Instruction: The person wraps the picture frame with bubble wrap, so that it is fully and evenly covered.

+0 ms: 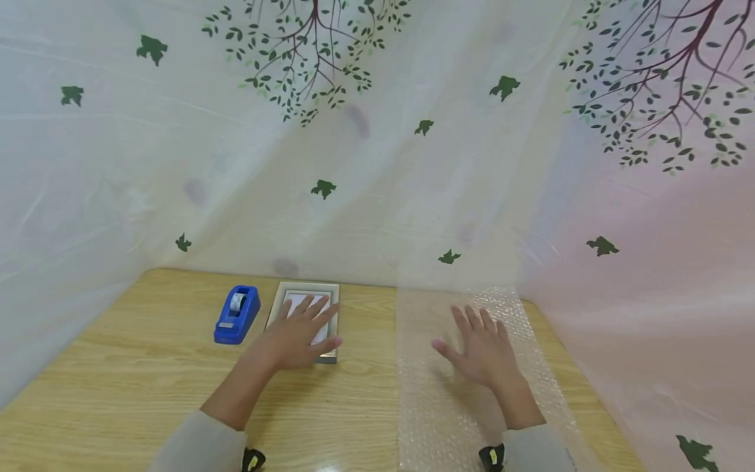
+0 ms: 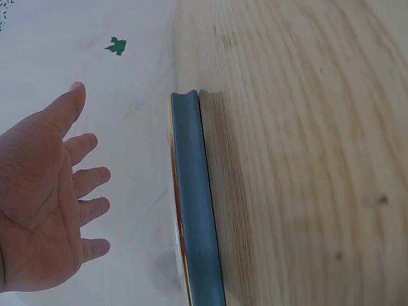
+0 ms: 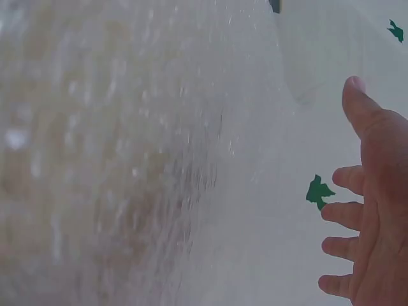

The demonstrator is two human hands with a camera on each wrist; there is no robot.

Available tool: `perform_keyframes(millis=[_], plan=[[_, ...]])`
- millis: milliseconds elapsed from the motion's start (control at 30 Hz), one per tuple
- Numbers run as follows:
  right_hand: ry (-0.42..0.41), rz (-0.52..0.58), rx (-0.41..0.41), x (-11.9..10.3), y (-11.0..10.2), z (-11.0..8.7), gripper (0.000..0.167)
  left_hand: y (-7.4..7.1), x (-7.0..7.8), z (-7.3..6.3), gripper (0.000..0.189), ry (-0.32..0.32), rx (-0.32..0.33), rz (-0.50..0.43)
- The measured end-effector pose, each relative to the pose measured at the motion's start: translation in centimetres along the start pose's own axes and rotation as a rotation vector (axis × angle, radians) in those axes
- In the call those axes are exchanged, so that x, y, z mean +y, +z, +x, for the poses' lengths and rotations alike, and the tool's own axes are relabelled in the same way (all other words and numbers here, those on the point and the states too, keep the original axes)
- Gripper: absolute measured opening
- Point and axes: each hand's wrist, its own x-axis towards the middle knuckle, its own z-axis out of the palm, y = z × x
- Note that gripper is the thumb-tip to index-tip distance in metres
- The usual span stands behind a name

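A picture frame (image 1: 310, 286) with a pale border lies flat on the wooden table. My left hand (image 1: 302, 333) is spread over it with fingers straight, and the left wrist view shows a gap between the palm and the frame's blue-grey side edge (image 2: 196, 204). On the right, a sheet of clear bubble wrap (image 1: 430, 419) runs from the back of the table toward me. Above the bubble wrap hovers my right hand (image 1: 485, 351), fingers spread, holding nothing; its shadow falls on the sheet.
To the left of the frame stands a blue tape dispenser (image 1: 237, 316) with a roll of tape in it. The wooden table (image 1: 118, 367) ends at a pale curtain (image 1: 377, 216) printed with branches and green birds, which closes in the back and both sides.
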Motion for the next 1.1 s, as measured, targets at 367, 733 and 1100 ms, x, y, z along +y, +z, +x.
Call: perform_keyframes(millis=[367, 733, 1100], plan=[[0.028, -0.02, -0.039, 2.5, -0.1, -0.3, 0.083, 0.9, 2.0, 2.8, 0.069, 0.091, -0.028, -0.005], [0.047, -0.042, -0.041, 5.5, 0.1, -2.0, 0.079, 2.5, 5.3, 6.6, 0.067, 0.208, -0.051, 0.078], [0.097, -0.014, -0.088, 6.6, -0.2, -2.9, 0.082, 4.5, 8.8, 9.7, 0.069, 0.209, -0.185, 0.16]])
